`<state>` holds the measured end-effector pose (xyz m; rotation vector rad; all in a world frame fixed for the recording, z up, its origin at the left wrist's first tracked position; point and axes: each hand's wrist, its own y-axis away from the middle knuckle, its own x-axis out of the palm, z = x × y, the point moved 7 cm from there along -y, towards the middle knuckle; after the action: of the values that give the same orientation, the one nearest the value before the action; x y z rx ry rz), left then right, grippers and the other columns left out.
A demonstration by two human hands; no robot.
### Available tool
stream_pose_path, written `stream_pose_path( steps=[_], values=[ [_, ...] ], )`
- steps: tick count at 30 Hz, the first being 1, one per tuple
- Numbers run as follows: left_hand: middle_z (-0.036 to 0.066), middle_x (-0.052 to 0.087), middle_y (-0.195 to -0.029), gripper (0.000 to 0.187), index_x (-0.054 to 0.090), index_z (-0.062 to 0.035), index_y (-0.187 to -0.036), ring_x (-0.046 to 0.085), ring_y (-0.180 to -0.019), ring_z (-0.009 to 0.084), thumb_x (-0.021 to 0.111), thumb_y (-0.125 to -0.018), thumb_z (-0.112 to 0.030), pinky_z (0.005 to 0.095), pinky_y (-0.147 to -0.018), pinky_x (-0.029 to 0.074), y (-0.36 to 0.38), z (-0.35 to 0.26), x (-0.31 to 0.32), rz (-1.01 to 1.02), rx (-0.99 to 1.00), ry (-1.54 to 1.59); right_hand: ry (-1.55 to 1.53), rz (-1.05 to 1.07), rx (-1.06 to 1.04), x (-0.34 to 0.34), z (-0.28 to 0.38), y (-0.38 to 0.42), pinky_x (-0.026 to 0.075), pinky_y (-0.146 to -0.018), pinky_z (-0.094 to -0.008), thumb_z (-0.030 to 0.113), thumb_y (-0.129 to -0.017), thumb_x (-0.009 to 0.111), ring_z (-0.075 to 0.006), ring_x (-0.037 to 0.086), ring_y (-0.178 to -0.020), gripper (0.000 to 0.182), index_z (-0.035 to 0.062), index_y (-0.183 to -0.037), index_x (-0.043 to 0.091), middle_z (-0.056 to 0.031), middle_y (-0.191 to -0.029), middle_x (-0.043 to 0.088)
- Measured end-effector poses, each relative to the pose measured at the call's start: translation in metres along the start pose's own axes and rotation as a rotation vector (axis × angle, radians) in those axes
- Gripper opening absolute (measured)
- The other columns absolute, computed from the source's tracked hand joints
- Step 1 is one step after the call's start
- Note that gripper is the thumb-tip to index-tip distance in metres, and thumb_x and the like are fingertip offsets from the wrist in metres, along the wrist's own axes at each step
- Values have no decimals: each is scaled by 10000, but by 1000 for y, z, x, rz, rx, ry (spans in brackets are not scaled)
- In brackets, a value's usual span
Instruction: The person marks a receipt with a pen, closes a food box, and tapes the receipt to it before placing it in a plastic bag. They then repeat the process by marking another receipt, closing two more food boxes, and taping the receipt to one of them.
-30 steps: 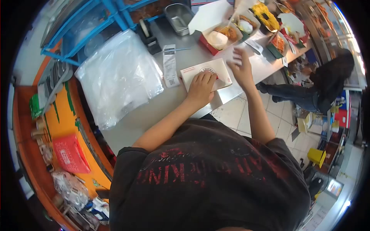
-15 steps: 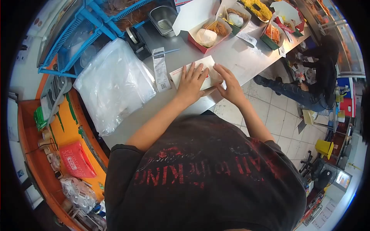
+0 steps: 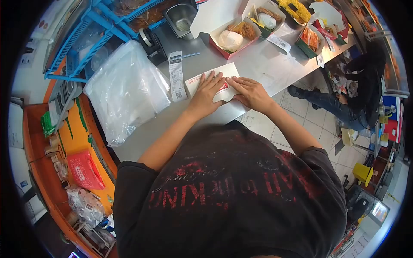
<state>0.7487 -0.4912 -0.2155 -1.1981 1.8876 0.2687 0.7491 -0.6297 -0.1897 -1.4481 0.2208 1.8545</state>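
A closed white cardboard takeaway box with red print lies on the steel counter in front of me. My left hand rests across its lid with fingers extended, the thumb at the near edge. From the right, my right hand reaches over the lid, fingertips close to the left hand's and thumb bent down at the near edge. Both hands grip the box between fingers and thumbs; its near side is partly hidden. Just left of it lies a printed receipt, with a thin blue stick across its upper part.
Clear plastic bags lie left on the counter. Behind stand a metal pan, a blue rack and open boxes of food, one red. A person in dark clothes is at the right, beyond the counter edge.
The right hand has moved left from the box's right end onto its lid, closer to the left hand. The box has shifted slightly left and its right end now looks flat.
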Motion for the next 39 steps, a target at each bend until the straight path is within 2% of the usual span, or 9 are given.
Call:
stream_pose_path(
  steps=[4,9,12,14,17,21,23,31,39],
  values=[
    [150,390,-1403,676,470,-52,-1302,312,-1321,357,725,-700,-225,501,-1109,165,-1,-2,-2,41,-6,-33,34,-102,-40,4,-5,5,490,-905,-363,149,-748,653,-264,588,-1066,622,90,-1324,427,-127,-1140,612],
    [144,408,-1390,650,497,-60,-1281,326,-1312,348,686,-751,-386,512,-1098,177,-3,-9,2,3,-54,-120,-60,-87,2,2,-12,8,486,-909,-372,137,-769,638,-278,582,-1072,570,68,-1302,447,-142,-1191,581],
    [136,419,-1380,659,498,-64,-1279,330,-1311,328,663,-755,-427,515,-1091,192,5,-16,8,-81,50,-302,-97,-46,1,4,-13,13,466,-941,-376,120,-776,641,-302,551,-1111,589,48,-1316,420,-139,-1237,550],
    [127,427,-1371,645,491,-71,-1283,329,-1312,311,649,-762,-418,516,-1084,210,8,-27,11,-23,167,-425,-100,-26,-8,3,-10,15,455,-958,-378,105,-774,650,-320,530,-1137,614,30,-1328,398,-131,-1265,531],
    [118,439,-1359,620,478,-68,-1290,346,-1301,305,645,-769,-359,497,-1075,247,14,-38,2,63,137,-334,-113,-4,-23,3,-6,19,439,-979,-375,86,-784,643,-324,495,-1178,628,23,-1345,369,-134,-1280,518],
    [145,429,-1362,632,474,-31,-1281,364,-1289,313,688,-734,-265,470,-1067,283,17,-31,11,-22,229,-453,-70,-67,1,19,-9,23,414,-1004,-383,120,-779,650,-301,488,-1193,582,14,-1303,419,-178,-1258,516],
    [158,425,-1356,675,445,3,-1292,376,-1280,298,706,-710,-219,413,-1070,292,14,-26,5,-67,78,-164,-49,-94,7,20,-10,25,407,-1012,-384,121,-773,657,-298,476,-1205,601,18,-1311,409,-179,-1270,504],
    [174,459,-1318,666,451,16,-1276,397,-1268,296,715,-687,-147,402,-1065,303,10,-26,1,-114,-14,-92,-1,-100,-27,18,1,12,366,-1031,-393,94,-689,694,-282,478,-1201,695,28,-1318,406,-128,-1260,529],
    [145,482,-1312,601,504,-6,-1241,410,-1263,274,683,-672,-82,396,-1058,317,12,-14,5,-140,-1,-55,-117,-186,82,26,-10,13,406,-996,-393,51,-673,672,-279,522,-1142,668,44,-1295,427,-123,-1255,538]
  ],
)
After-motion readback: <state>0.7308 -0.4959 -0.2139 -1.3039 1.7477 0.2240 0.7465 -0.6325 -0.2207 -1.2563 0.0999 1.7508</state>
